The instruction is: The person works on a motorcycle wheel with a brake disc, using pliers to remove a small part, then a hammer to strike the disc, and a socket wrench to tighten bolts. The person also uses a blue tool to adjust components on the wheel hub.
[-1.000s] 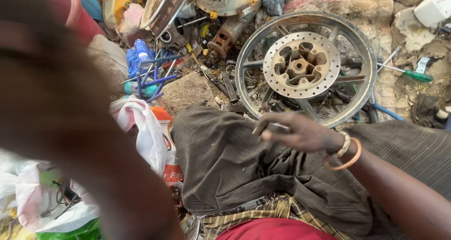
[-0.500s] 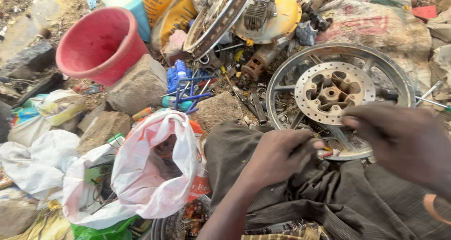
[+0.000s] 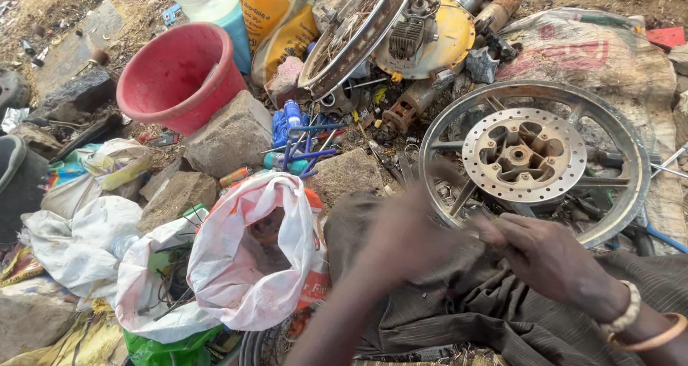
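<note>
Wheel lying flat at right of centre, spokes up, with drilled brake disc bolted over its hub. Resting partly on a printed sack in the upper right, with its near rim against the dark striped cloth along the bottom of the frame.

Left hand at lower centre, smeared by motion, touching or just short of the near rim. Impossible to tell whether open or closed. Right hand at lower right, bracelets at the wrist, fingers curled in toward the same spot on the rim. Possibly pinched on something thin, but not clear enough to say.

Best, judging from this, to steady the rim against the cloth with one hand before working with the other. Better to keep fingertips out of the gaps between spoke and disc, and off the disc edge. Worth slowing the left hand so any small part stays in sight, since loose metal scrap lies just beside the rim.

Elsewhere: white and pink plastic bag open at lower left, blue-handled tools above it, red bucket at upper left.
</note>
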